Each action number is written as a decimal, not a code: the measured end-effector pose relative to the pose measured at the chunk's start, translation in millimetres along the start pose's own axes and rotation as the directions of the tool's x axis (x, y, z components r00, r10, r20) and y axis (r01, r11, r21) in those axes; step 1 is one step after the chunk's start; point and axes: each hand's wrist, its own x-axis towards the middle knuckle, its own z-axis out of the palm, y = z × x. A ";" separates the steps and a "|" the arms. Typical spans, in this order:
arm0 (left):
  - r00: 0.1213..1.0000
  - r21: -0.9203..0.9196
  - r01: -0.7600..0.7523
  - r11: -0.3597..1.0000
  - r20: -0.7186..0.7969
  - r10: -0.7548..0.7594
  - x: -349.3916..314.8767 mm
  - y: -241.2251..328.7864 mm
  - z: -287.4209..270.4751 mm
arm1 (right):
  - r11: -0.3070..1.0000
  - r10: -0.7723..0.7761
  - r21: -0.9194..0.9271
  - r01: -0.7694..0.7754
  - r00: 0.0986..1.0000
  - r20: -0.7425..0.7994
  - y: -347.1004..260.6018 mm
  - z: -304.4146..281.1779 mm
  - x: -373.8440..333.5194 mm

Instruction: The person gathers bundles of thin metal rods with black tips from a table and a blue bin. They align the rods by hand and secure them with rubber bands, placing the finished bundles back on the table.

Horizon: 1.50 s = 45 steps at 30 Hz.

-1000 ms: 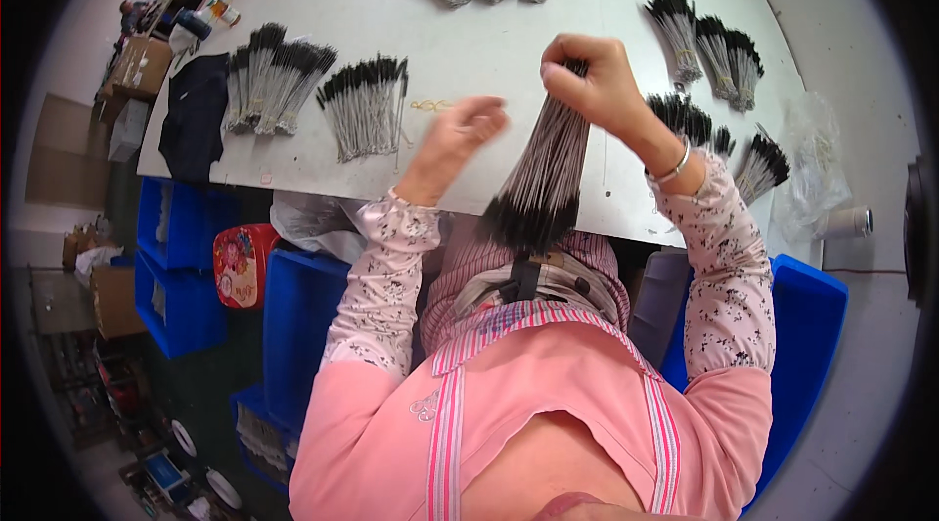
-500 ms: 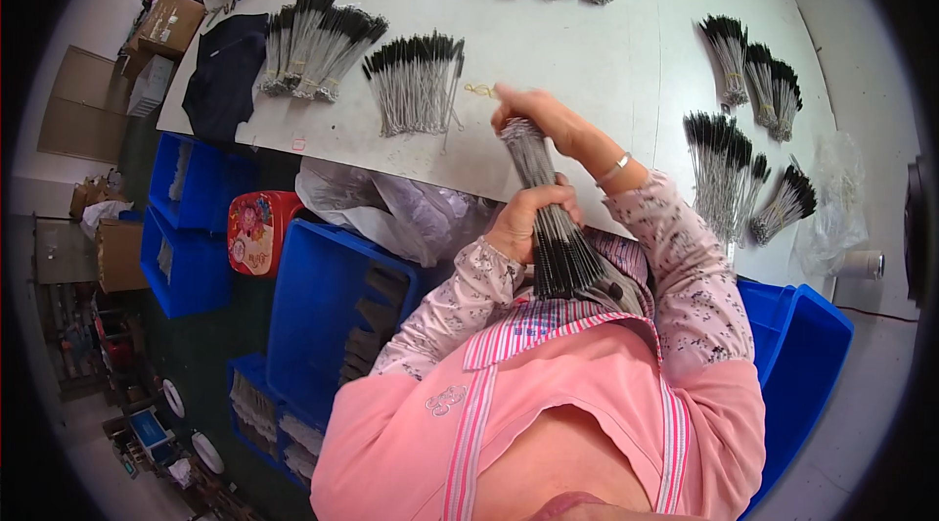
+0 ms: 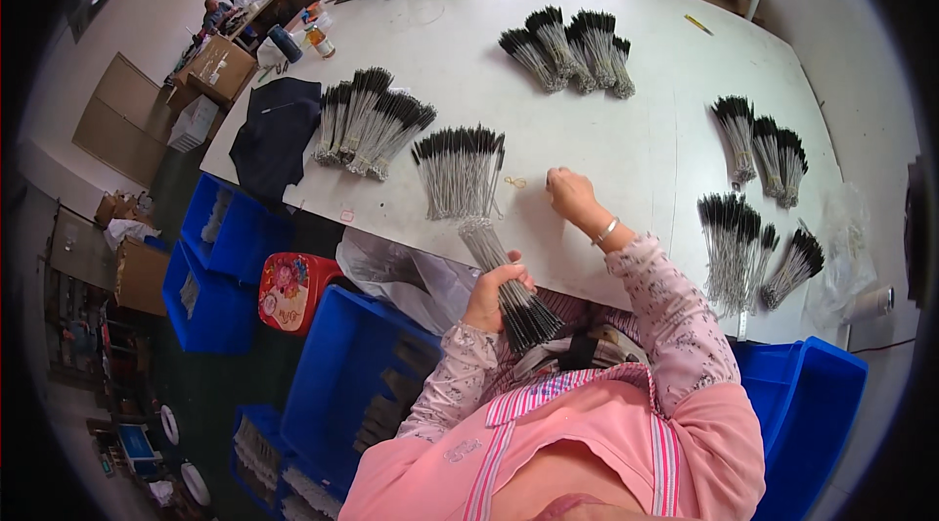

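Observation:
My left hand (image 3: pixel 497 294) is wrapped round a bundle of thin wire-stemmed brushes (image 3: pixel 486 245), above the table's near edge. Their black bristle ends point down toward my body and the wire ends point away. My right hand (image 3: pixel 571 198) is over the table to the right of the bundle, its fingers curled in; whether anything small is in them is hidden. Between it and a loose row of similar brushes (image 3: pixel 458 174) lie yellow rubber bands (image 3: pixel 514 182). That row lies just beyond the held bundle, black ends facing away.
More brush bundles lie at the left (image 3: pixel 372 125), far middle (image 3: pixel 567 51) and right (image 3: pixel 729 242) of the white table (image 3: pixel 626 144). A dark cloth (image 3: pixel 277 135) hangs over the left edge. Blue bins (image 3: pixel 328 355) and a red stool (image 3: pixel 293 291) stand below.
My right hand has left the top of the bundle and moved right over the table. My left hand has tilted the bundle's wire ends leftward. The view has shifted, showing more of the far table.

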 end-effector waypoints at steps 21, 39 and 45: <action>0.917 0.270 -0.086 0.959 0.398 -0.030 -10.1 -8.4 47.2 | -0.521 -0.201 0.780 -0.346 0.938 0.282 -36.6 -78.6 -98.6; 0.982 0.696 -0.024 0.718 0.152 -0.114 -18.9 -12.2 69.0 | 0.249 -0.130 0.965 0.086 0.990 -0.055 -37.7 -129.6 -106.6; 0.910 0.904 -0.414 0.107 0.408 0.075 1.6 -25.3 43.0 | 0.731 -0.494 0.582 0.356 0.865 0.091 -56.3 -150.2 -90.2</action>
